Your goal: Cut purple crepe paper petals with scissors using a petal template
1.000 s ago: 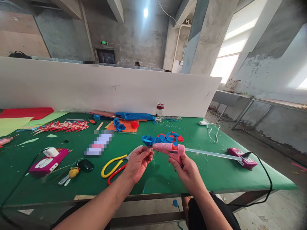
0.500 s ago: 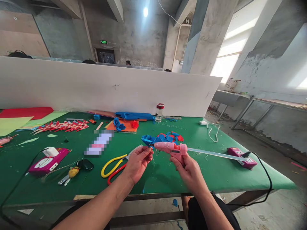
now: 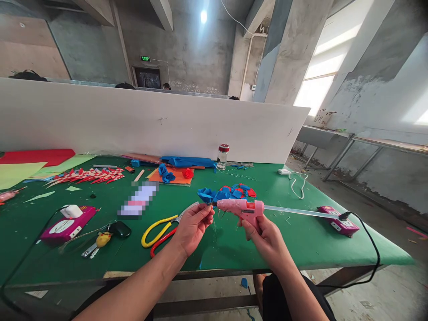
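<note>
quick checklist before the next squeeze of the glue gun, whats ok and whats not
1. Right hand grips the pink glue gun: ok.
2. Glue stick loaded at the back: ok.
3. Nozzle meets the small piece pinched by the left hand: ok.
4. Left fingers away from the hot tip: not ok, very close.
5. Glue melted: cannot tell.
6. Scissors out of the way on the green table: ok.

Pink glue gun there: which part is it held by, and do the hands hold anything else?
The right hand grips the pink glue gun by its handle. The left hand pinches something tiny at the nozzle, too small to identify.
</note>
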Motion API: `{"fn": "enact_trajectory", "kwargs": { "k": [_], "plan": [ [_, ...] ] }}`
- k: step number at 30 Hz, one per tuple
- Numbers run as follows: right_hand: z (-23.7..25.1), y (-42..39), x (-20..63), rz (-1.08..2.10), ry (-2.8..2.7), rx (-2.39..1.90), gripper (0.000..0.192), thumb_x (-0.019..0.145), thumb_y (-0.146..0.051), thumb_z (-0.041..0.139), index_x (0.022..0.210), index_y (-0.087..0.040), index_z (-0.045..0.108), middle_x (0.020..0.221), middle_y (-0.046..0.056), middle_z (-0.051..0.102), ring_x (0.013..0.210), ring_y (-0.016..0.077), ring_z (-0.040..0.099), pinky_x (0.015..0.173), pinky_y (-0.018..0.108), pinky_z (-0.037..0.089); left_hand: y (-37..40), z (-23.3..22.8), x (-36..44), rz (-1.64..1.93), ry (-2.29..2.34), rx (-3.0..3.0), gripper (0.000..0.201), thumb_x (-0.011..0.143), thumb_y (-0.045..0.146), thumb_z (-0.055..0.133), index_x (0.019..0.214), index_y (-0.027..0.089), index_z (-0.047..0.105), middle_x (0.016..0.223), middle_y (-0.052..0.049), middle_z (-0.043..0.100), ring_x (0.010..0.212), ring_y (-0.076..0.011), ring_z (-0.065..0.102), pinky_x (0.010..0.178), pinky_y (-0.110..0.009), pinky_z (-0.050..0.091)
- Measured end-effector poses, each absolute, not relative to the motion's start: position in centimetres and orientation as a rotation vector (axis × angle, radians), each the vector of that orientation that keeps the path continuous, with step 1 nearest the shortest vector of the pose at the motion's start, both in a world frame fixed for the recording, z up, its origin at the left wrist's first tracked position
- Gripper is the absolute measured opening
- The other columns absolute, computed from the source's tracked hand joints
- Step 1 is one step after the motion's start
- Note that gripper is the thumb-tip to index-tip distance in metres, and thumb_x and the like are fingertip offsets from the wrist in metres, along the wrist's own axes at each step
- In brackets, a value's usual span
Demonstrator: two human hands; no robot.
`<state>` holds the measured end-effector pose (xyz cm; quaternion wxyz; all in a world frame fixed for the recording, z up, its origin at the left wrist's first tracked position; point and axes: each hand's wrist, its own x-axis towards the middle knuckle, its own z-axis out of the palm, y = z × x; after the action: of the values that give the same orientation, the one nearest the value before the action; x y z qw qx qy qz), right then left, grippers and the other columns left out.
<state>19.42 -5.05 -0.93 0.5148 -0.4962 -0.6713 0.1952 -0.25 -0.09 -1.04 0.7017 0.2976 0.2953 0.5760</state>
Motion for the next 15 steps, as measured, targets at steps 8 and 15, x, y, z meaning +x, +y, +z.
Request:
{"fn": "enact_trajectory", "kwargs": {
  "k": [8, 15],
  "plan": [
    [0.4, -4.2, 20.8, 1.024, -1.34, -0.995, 0.04, 0.085, -0.055, 0.059, 0.1, -0.019, 0.056, 0.067, -0.003, 0.055, 0.05, 0.0101, 0.043, 0.045, 0.022, 0.034, 0.1, -0.9, -0.5, 1.297, 0.639, 0.653, 0.024, 0.057, 0.02, 0.089, 0.069, 0.011, 0.071, 0.067, -0.003, 0.068, 0.059, -0.0071, 0.057, 0.057, -0.017, 0.047],
    [0.7, -1.7, 27.3, 0.983, -1.195, -1.222, 0.044, 0.071, -0.057, 0.072, 0.09, -0.018, 0.061, 0.068, -0.002, 0.057, 0.053, 0.0112, 0.049, 0.047, 0.023, 0.036, 0.5, -0.9, -0.8, 1.303, 0.612, 0.649, 0.022, 0.059, 0.018, 0.088, 0.07, 0.011, 0.07, 0.067, -0.002, 0.067, 0.058, -0.0061, 0.056, 0.057, -0.017, 0.046]
  ]
}}
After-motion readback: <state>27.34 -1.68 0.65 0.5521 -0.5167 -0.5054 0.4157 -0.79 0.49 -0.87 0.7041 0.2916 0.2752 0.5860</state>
